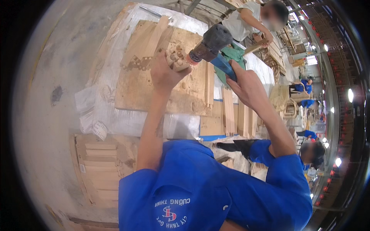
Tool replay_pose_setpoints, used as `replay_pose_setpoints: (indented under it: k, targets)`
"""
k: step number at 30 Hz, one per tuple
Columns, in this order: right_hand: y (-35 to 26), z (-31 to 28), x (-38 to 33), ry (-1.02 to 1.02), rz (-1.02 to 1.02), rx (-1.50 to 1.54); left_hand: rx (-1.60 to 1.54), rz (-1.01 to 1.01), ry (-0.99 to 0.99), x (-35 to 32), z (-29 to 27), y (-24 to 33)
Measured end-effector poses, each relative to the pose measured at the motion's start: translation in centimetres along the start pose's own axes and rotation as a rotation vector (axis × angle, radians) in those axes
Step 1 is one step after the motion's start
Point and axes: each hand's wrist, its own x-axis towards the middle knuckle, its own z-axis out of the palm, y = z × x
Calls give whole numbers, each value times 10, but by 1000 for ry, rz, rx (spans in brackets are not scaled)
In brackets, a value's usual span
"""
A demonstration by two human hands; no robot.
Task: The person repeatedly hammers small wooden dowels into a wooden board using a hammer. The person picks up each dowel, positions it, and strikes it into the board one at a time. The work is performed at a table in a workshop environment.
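My right hand (245, 83) is wrapped round the blue handle of a mallet (217, 40). Its bulky dark head tilts down to the left, and the reddish striking face sits close to the pale wooden piece (180, 67) in my left hand. My left hand (165, 72) is closed on this piece, fingers at its side, over a wooden board (133, 90). Short round wooden pegs (176, 54) cluster just beyond it; whether some stand in the piece I cannot tell. Whether the mallet face touches the wood is unclear.
Wooden strips (148, 44) lie on the board beyond my left hand. More strips (229, 111) stand at the right. A metal bar (150, 11) rests on the wrapped table (173, 125). A green cloth (235, 54) is past the mallet. Co-workers (250, 19) stand nearby.
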Motion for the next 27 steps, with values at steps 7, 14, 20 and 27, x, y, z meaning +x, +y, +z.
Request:
replay_pose_setpoints:
  k: [7,14,20,27]
  targets:
    - [-16,-104,-41,283,-45,138,-18,-329,20,-84,24,94]
    - [16,-63,-25,-157,73,98,-62,-298,20,-78,22,102]
    - [2,-95,-4,156,-82,48,-42,-235,72,-82,26,88]
    - [22,-56,-9,-240,-250,-382,-71,-259,30,-81,29,103]
